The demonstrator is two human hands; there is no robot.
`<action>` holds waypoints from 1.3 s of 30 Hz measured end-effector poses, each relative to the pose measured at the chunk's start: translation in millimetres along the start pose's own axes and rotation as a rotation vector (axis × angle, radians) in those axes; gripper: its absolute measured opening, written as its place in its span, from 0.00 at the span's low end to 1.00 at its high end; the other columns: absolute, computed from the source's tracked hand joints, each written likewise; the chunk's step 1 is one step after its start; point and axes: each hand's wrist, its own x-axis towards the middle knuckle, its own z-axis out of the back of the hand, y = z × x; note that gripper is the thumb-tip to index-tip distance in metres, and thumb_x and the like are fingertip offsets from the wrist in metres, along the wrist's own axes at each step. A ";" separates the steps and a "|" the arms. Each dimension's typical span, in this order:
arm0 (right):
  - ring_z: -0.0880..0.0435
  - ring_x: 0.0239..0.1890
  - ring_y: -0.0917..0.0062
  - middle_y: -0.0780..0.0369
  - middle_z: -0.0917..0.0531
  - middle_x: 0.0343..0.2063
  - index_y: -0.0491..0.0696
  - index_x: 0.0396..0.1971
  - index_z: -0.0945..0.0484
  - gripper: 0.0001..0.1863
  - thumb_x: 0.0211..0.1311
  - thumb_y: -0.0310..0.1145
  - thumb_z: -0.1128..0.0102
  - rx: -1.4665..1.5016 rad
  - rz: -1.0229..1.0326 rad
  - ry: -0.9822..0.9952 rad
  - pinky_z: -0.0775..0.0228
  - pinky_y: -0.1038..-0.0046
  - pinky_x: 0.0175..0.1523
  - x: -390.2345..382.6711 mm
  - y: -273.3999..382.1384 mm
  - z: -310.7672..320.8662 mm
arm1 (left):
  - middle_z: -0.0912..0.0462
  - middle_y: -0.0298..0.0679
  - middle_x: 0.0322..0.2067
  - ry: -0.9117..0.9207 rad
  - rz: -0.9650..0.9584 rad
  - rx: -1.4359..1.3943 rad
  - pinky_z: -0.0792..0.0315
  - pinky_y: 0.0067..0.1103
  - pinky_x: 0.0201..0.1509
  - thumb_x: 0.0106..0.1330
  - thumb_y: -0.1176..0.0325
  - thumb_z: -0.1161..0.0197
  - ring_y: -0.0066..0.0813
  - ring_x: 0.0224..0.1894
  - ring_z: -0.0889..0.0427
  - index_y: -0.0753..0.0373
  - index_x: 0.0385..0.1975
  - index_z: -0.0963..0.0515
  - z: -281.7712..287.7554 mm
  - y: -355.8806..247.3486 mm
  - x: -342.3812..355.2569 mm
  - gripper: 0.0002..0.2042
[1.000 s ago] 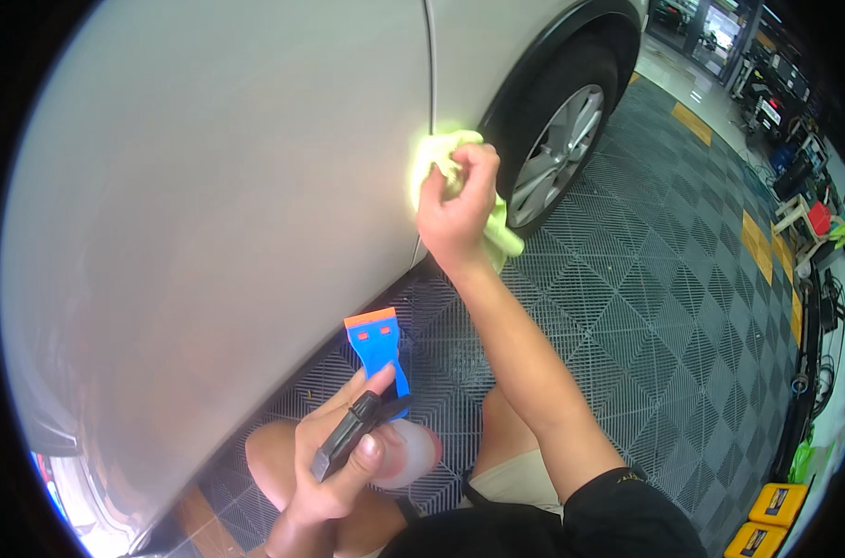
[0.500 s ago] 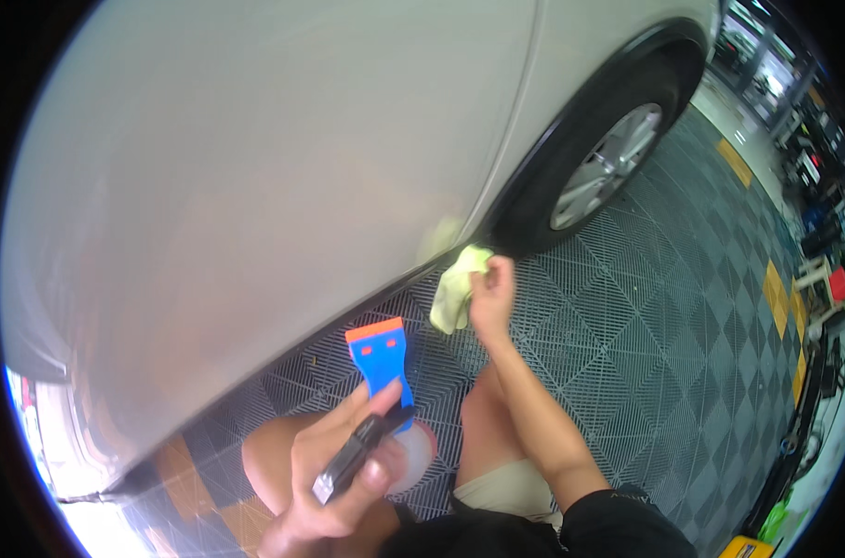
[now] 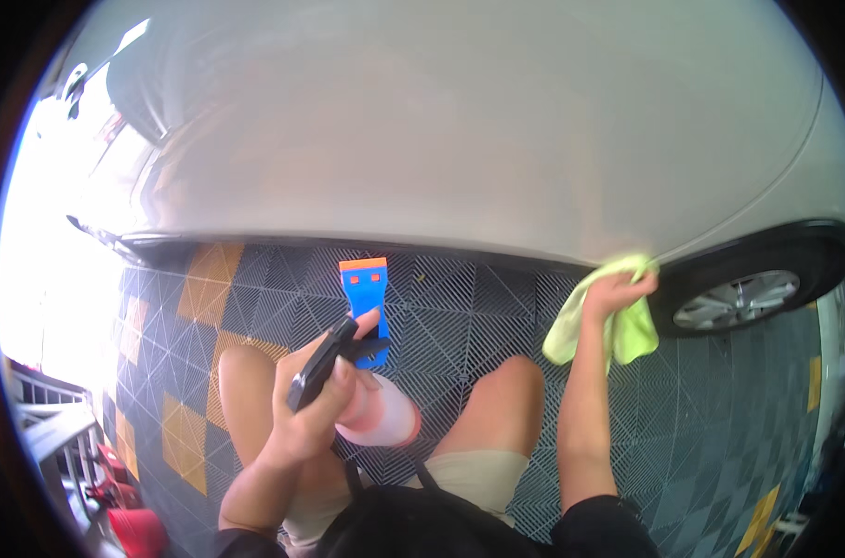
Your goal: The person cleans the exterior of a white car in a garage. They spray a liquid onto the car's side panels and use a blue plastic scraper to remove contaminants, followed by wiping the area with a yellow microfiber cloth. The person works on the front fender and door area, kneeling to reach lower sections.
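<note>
My left hand (image 3: 302, 405) is closed around the neck of a spray bottle (image 3: 385, 416) with a black trigger head and a whitish-pink body. A blue scraper (image 3: 367, 296) with an orange blade is held in the same hand, its blade pointing away from me toward the car. On the right, my right hand (image 3: 616, 294) grips a yellow-green cloth (image 3: 571, 330). The cloth is at the lower edge of the silver-beige car body (image 3: 460, 139), just left of the wheel; whether it presses on the panel I cannot tell.
The car's wheel (image 3: 739, 300) stands at the right, beyond the cloth. Grey and yellow grid tiles (image 3: 478, 335) cover the floor between my bent knees and the car. Red containers (image 3: 136, 530) and a pale rack (image 3: 55, 428) are at the lower left.
My view has swung left, so the wheel now sits farther right and lower. The cloth hangs more spread out from my right hand. My left hand still holds the bottle and scraper.
</note>
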 end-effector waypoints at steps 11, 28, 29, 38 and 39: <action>0.19 0.52 0.73 0.56 0.21 0.51 0.40 0.55 0.31 0.12 0.80 0.28 0.45 0.438 -0.582 0.466 0.23 0.68 0.59 -49.7 71.1 73.3 | 0.19 0.27 0.33 -0.153 0.242 -0.069 0.30 0.16 0.41 0.81 0.63 0.40 0.12 0.33 0.28 0.69 0.69 0.24 94.3 108.8 -36.9 0.22; 0.17 0.65 0.56 0.46 0.17 0.63 0.33 0.61 0.20 0.48 0.53 0.59 0.18 -0.681 -1.170 1.607 0.25 0.63 0.67 -283.2 117.1 168.0 | 0.20 0.28 0.29 -0.047 0.260 -0.307 0.28 0.16 0.39 0.77 0.67 0.36 0.13 0.33 0.25 0.72 0.61 0.19 264.9 247.6 -65.6 0.19; 0.19 0.68 0.58 0.49 0.19 0.65 0.38 0.65 0.21 0.49 0.53 0.60 0.19 -1.023 -0.943 1.751 0.29 0.63 0.71 -292.3 102.4 197.8 | 0.19 0.29 0.31 -0.031 0.237 -0.310 0.27 0.16 0.41 0.77 0.68 0.35 0.13 0.34 0.24 0.73 0.61 0.19 262.1 256.2 -64.1 0.19; 0.17 0.65 0.62 0.55 0.16 0.63 0.50 0.63 0.16 0.35 0.57 0.53 0.25 -1.414 -0.602 1.842 0.26 0.62 0.69 -348.1 201.6 214.0 | 0.12 0.43 0.37 0.016 -0.127 0.017 0.26 0.21 0.41 0.74 0.66 0.33 0.18 0.34 0.22 0.76 0.60 0.20 270.0 321.9 -53.6 0.21; 0.15 0.63 0.61 0.53 0.15 0.61 0.49 0.61 0.15 0.35 0.56 0.52 0.24 -1.382 -0.478 1.839 0.24 0.62 0.66 -336.4 209.2 203.9 | 0.11 0.45 0.39 0.023 -0.112 -0.032 0.25 0.22 0.42 0.74 0.66 0.33 0.18 0.34 0.22 0.76 0.60 0.20 263.0 324.2 -51.1 0.21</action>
